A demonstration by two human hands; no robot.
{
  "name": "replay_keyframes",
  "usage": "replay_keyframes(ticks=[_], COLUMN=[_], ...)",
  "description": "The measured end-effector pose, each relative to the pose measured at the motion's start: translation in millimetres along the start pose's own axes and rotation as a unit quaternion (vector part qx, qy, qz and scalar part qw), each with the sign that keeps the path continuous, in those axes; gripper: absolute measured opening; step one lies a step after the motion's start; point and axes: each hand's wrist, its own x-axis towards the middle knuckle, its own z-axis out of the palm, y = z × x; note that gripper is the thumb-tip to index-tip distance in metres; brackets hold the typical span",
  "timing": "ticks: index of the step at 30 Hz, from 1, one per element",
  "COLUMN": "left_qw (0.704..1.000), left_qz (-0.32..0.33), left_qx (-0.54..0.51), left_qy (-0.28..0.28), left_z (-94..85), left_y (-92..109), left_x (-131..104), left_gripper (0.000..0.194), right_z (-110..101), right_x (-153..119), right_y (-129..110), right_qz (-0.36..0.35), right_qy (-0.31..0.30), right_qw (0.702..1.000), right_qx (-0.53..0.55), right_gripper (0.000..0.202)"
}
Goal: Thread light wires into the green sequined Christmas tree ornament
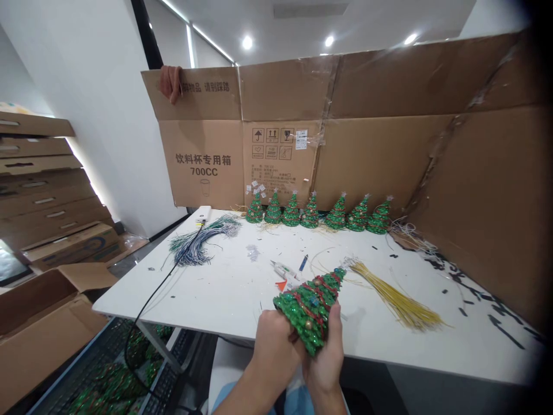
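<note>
A green glittery Christmas tree ornament point(311, 308) with red garland and gold balls is held tilted above the table's front edge, its tip pointing up and right. My right hand point(327, 351) wraps round its right side, thumb along the surface. At the tree's base is my left hand point(276, 343), its fingers curled and partly hidden under the base; whether they grip the rim or something inside cannot be seen. Just beyond the tip lies a bundle of yellow wires point(395, 297). Behind the tree are a blue pen-like tool point(303, 263) and a white tool point(283, 271).
Several small trees point(310, 212) stand in a row before a cardboard wall point(276, 161). Blue and green wires point(196, 242) lie left on the white table point(147, 288), crossed by a black cable. Dark scraps lie at right. A crate point(99, 351) of trees sits below left.
</note>
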Motion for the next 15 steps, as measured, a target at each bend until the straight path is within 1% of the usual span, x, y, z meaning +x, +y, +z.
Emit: replay_keyframes(ticks=[4, 9, 12, 15], left_qw=[1.000, 0.998, 0.997, 0.997], left_qz=[0.003, -0.019, -0.025, -0.024], left_qx=[-0.012, -0.066, -0.071, -0.074], left_qy=[-0.005, -0.007, -0.009, -0.012], left_z=[0.9, 0.7, -0.1, -0.5], left_y=[-1.6, -1.3, -1.1, -1.7], left_x=[-0.1, -0.5, -0.4, -0.3], left_gripper=[0.019, 0.016, 0.017, 0.017], right_z=[-2.9, -2.3, -1.5, -1.3], right_x=[0.6, -0.9, -1.9, -2.0], right_y=[1.4, -0.3, -1.6, -1.5], right_qz=[-0.013, -0.009, -0.021, -0.028], right_qy=[0.000, 0.002, -0.003, -0.004], right_qw=[0.999, 1.000, 1.000, 0.999], right_qx=[-0.033, -0.010, -0.007, -0.016], right_gripper=[0.065, 0.065, 0.063, 0.066])
